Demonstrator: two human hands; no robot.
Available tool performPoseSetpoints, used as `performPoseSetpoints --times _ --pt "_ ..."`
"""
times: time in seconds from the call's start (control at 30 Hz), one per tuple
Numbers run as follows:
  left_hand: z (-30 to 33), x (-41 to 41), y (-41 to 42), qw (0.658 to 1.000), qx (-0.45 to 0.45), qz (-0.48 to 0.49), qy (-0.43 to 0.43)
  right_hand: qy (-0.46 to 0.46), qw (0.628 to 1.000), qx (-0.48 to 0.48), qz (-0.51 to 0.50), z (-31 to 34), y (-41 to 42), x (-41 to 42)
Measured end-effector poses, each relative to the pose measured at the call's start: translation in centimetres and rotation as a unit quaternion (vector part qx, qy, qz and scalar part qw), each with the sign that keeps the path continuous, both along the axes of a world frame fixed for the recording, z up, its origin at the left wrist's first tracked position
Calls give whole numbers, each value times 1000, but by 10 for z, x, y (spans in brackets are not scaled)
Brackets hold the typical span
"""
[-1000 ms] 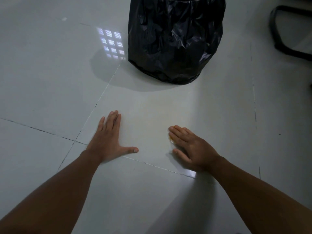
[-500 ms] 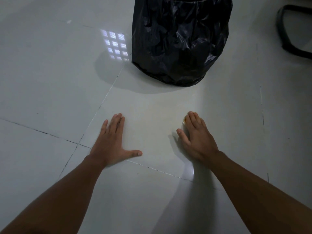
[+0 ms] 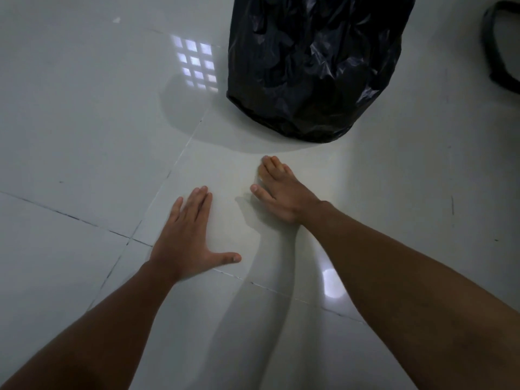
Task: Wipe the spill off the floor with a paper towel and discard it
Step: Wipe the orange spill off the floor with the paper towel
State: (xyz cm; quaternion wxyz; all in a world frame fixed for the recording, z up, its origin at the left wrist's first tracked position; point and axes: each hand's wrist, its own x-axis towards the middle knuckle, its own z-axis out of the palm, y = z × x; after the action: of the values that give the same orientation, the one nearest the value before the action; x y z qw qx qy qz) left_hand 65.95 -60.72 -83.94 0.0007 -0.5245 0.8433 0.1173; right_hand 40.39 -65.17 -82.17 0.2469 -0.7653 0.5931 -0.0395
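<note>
Your left hand (image 3: 187, 235) lies flat on the floor (image 3: 84, 130) at centre frame, palm down, fingers straight and close together pointing toward the top of the frame, thumb splayed out to the right along a dark grout line. It holds nothing. Your right hand (image 3: 281, 190) sits just above and to the right of it, also pressed down on the floor, fingers extended and close together toward the upper left, thumb set apart on the left side. The paper towel (image 3: 260, 173) can barely be seen: only a pale yellowish edge shows at the left side of the right fingertips, so the rest lies under the hand and its shape cannot be judged. Whether the fingers curl over it or merely press it flat cannot be told with certainty; they read as straight. The tile around that hand carries a faint yellowish tint (image 3: 242, 190), most visible between the two hands. A black bin bag (image 3: 315, 66) stands at the upper centre of the frame, crinkled and glossy, near the right fingertips but apart from them, its shadow falling between. A grid of bright window reflection (image 3: 197, 66) lies on the tile just left of the bag. A dark curved chair base (image 3: 498, 46) shows at the upper right edge, well apart from both hands.
</note>
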Motion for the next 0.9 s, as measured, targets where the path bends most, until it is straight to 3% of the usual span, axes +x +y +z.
performPoseSetpoints --times 0.33,0.9 --pt "1 0 0 1000 -4 0 -4 -23 994 -53 96 -4 48 -5" --pt "6 -2 0 999 27 14 11 -24 996 -75 -38 -12 99 -52"
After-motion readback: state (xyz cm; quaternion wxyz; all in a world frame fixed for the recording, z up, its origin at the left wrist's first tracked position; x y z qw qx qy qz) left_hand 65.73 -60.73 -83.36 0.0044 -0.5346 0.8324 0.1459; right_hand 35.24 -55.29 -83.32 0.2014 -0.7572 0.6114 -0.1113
